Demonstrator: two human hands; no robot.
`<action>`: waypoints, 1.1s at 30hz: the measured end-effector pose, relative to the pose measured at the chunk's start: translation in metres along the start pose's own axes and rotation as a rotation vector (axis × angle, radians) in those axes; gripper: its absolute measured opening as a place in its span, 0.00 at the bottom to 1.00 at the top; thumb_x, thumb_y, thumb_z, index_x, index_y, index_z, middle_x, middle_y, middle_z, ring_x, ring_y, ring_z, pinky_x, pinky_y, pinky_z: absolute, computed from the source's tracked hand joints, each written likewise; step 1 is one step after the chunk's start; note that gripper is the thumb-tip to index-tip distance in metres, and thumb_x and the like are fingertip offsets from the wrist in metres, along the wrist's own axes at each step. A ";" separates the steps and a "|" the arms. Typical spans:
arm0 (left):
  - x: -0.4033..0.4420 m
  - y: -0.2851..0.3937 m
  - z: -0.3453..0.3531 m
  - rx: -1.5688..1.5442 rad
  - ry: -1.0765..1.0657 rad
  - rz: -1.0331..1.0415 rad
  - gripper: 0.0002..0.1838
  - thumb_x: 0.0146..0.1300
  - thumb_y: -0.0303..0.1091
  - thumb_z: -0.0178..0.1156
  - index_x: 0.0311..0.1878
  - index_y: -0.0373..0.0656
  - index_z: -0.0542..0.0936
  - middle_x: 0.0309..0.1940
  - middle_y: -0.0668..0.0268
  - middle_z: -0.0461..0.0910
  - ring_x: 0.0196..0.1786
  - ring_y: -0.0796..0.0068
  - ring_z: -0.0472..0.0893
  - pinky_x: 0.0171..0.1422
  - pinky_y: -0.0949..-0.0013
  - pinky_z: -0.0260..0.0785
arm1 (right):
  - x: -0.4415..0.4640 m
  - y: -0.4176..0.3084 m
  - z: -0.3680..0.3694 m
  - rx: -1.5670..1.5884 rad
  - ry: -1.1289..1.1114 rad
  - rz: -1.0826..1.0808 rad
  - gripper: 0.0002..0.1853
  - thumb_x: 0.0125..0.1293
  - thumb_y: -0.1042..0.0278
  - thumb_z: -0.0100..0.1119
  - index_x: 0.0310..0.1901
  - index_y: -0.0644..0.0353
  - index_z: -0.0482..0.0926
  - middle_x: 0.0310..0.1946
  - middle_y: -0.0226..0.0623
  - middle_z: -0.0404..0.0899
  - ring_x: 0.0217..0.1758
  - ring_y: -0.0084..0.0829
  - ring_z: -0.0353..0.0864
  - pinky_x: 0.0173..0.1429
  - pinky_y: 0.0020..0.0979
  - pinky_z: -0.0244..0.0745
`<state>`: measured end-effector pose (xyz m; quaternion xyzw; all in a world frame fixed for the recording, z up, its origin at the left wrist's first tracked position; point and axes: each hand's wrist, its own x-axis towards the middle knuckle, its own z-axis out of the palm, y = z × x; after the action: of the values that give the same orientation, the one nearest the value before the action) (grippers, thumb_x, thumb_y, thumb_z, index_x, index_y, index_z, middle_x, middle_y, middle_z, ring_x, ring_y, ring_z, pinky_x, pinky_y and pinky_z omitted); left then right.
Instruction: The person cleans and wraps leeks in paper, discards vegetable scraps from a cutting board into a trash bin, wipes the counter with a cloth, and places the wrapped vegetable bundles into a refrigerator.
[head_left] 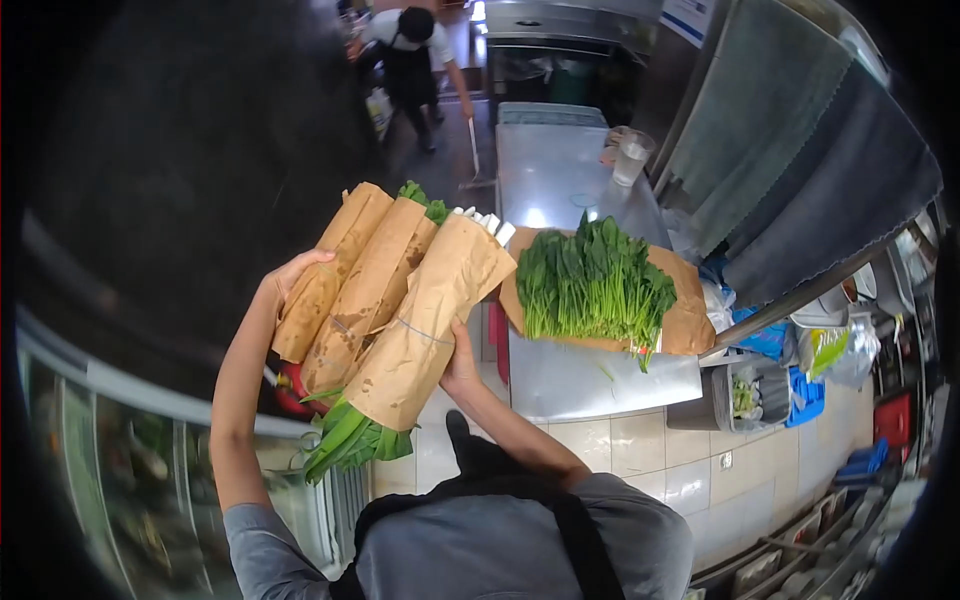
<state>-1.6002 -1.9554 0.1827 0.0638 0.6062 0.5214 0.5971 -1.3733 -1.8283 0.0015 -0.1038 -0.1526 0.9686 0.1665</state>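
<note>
Three brown-paper-wrapped bundles of vegetables are held side by side between my hands. My left hand (300,272) grips the outer side of the left bundle (335,270), its fingers partly hidden behind the paper. The middle bundle (368,295) has dark stains and green leaves at its top. My right hand (461,362) wraps around the right bundle (437,315), which is bound with a thin band. White stalk ends poke from that bundle's top, and long green leaves (355,440) hang from its bottom. Leafy greens like spinach (595,285) lie on brown paper (690,300) to the right.
The greens rest on a steel table (560,375) with a clear plastic cup (631,158) farther back. A co-worker (408,60) holds a long-handled tool on the floor beyond. Cloths (800,170) hang at right above a grey bin (722,385). A glass-doored cabinet (150,450) stands at left.
</note>
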 end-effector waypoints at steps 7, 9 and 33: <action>0.094 0.119 -0.021 0.167 -0.081 -0.037 0.36 0.48 0.48 0.62 0.60 0.40 0.67 0.53 0.55 0.74 0.52 0.60 0.75 0.58 0.56 0.66 | 0.089 -0.036 0.040 0.083 0.100 -0.192 0.35 0.59 0.42 0.53 0.62 0.54 0.59 0.59 0.37 0.66 0.61 0.36 0.65 0.64 0.39 0.62; 0.109 0.117 -0.010 0.174 -0.104 -0.060 0.36 0.48 0.48 0.62 0.60 0.41 0.68 0.53 0.55 0.74 0.52 0.60 0.75 0.58 0.56 0.66 | 0.079 -0.046 0.035 0.083 0.124 -0.217 0.36 0.59 0.42 0.52 0.62 0.55 0.59 0.59 0.37 0.66 0.61 0.36 0.65 0.64 0.39 0.62; 0.573 0.191 0.118 0.669 -0.718 -0.612 0.36 0.48 0.52 0.64 0.57 0.38 0.69 0.46 0.56 0.77 0.43 0.67 0.80 0.50 0.63 0.73 | 0.228 -0.169 -0.059 0.040 0.898 -0.891 0.35 0.61 0.46 0.52 0.65 0.49 0.51 0.62 0.33 0.60 0.64 0.35 0.61 0.66 0.40 0.58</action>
<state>-1.7710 -1.4025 -0.0282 0.2437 0.4882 0.0507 0.8365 -1.5198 -1.5804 -0.0318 -0.4234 -0.0783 0.6710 0.6036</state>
